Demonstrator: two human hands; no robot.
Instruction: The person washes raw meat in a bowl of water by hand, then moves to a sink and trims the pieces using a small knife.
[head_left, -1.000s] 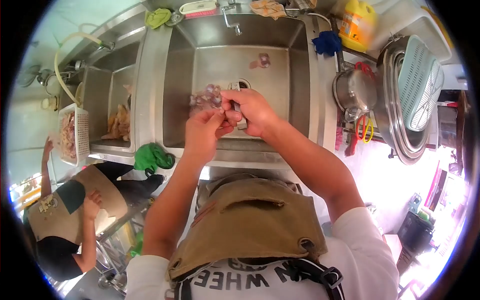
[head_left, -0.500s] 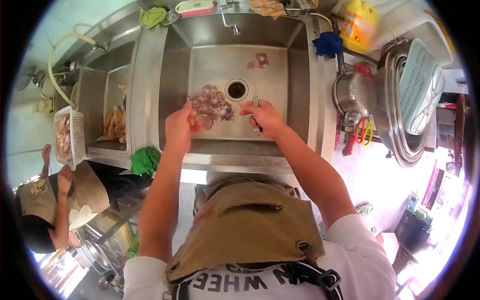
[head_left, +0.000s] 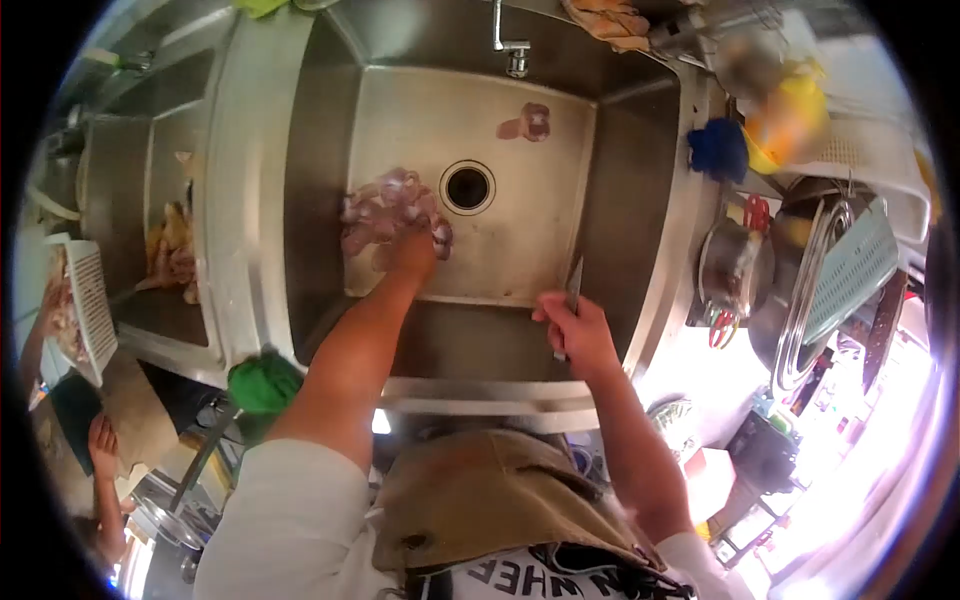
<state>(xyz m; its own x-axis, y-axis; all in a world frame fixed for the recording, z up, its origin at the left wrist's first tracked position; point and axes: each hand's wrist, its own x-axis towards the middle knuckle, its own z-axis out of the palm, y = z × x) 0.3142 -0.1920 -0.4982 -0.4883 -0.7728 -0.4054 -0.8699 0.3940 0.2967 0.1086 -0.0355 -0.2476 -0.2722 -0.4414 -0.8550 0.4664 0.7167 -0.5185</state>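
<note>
My left hand [head_left: 412, 252] reaches down into the sink [head_left: 520, 240] and touches the lower right of a heap of raw meat pieces [head_left: 385, 208]; its fingers are mostly hidden. Wrapped round the handle of a small knife [head_left: 574, 277], my right hand [head_left: 578, 325] is over the sink's near right side, blade pointing away from me. One separate meat piece [head_left: 535, 122] lies beyond the drain [head_left: 467, 187], towards the back.
A tap [head_left: 516, 58] hangs over the back edge. A second sink [head_left: 180, 330] at the left holds more meat, beside a white basket [head_left: 92, 305] and a co-worker's hand [head_left: 103, 447]. Pots [head_left: 735, 265] and a green cloth [head_left: 263, 383] flank the sink.
My left hand has moved from the heap's near left side onto its lower right. My right hand has drawn back towards me and to the right with the knife. The camera view has shifted.
</note>
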